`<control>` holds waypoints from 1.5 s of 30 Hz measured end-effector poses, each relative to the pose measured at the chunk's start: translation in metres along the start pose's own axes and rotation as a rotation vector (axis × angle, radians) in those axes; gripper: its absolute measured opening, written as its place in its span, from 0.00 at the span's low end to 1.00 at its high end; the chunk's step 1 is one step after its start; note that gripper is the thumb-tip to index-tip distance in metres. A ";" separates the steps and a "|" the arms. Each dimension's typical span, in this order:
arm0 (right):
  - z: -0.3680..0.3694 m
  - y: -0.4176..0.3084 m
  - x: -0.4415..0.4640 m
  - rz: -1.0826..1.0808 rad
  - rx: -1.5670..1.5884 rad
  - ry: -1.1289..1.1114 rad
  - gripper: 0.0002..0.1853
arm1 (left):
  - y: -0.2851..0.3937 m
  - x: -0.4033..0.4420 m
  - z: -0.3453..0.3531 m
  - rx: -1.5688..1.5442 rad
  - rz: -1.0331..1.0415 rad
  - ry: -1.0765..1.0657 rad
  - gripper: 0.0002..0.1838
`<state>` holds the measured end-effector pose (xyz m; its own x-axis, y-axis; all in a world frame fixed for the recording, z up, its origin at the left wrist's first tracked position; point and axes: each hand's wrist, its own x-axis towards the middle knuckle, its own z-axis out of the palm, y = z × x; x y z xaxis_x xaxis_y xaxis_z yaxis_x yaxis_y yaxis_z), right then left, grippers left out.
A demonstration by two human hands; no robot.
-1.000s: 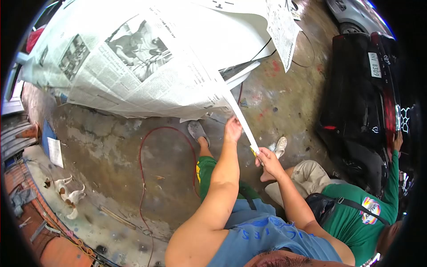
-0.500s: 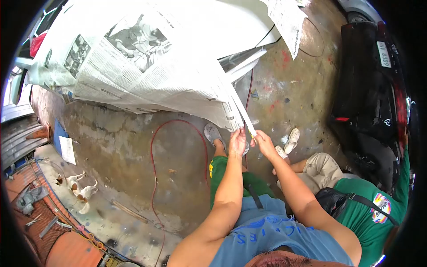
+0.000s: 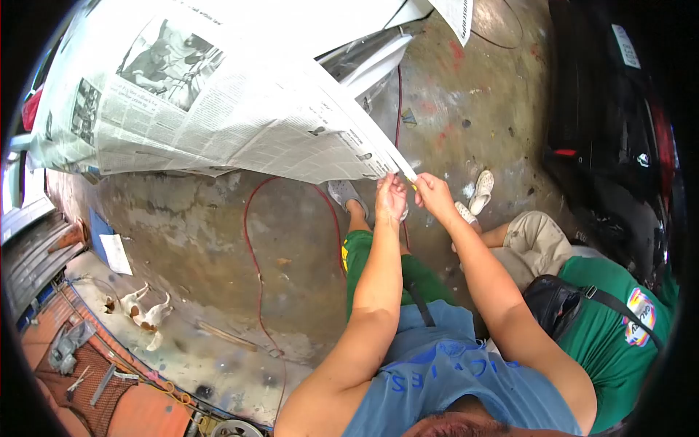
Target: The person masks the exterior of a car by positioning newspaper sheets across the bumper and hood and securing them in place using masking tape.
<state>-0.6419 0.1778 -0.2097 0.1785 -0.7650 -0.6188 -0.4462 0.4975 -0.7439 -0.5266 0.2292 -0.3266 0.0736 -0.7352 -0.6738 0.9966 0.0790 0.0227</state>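
A large newspaper sheet (image 3: 291,138) covers a white car body panel and hangs down toward me. My left hand (image 3: 391,198) is closed on its lower corner, fingers pinched at the paper's edge. Just to the right, my right hand (image 3: 435,197) pinches the end of a narrow white strip (image 3: 378,136) that runs along the sheet's slanted edge. I cannot tell whether the strip is tape or folded paper. A small yellow bit shows at my right fingertips; its kind is unclear. Behind the strip, a white car part (image 3: 378,65) juts out.
A person in a green shirt (image 3: 608,342) crouches close on my right, beside a black car (image 3: 597,146). A red hose (image 3: 251,240) loops over the stained floor. On the left a white-and-brown dog (image 3: 145,309) lies near orange panels (image 3: 149,408). Another printed sheet (image 3: 457,16) hangs at the top.
My view has shifted, so the hands and floor items sit higher in it. The white strip now lies closer along the newspaper's edge. Both hands keep their pinch.
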 end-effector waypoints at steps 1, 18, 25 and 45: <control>0.000 0.001 0.002 0.008 -0.026 0.021 0.17 | 0.001 -0.001 0.000 -0.004 0.012 0.009 0.10; 0.003 0.006 0.015 0.102 -0.080 0.069 0.19 | -0.005 -0.011 0.010 0.074 -0.042 -0.045 0.07; 0.009 -0.009 0.009 0.121 0.022 0.039 0.18 | -0.005 -0.020 0.012 0.177 -0.086 -0.145 0.08; 0.004 0.026 0.013 -0.059 0.149 -0.002 0.18 | 0.056 -0.090 0.209 2.422 0.983 -0.843 0.13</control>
<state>-0.6475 0.1822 -0.2383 0.2029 -0.7941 -0.5730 -0.2993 0.5068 -0.8084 -0.4699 0.1595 -0.1102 -0.3125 -0.9394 0.1412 -0.7831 0.3389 0.5215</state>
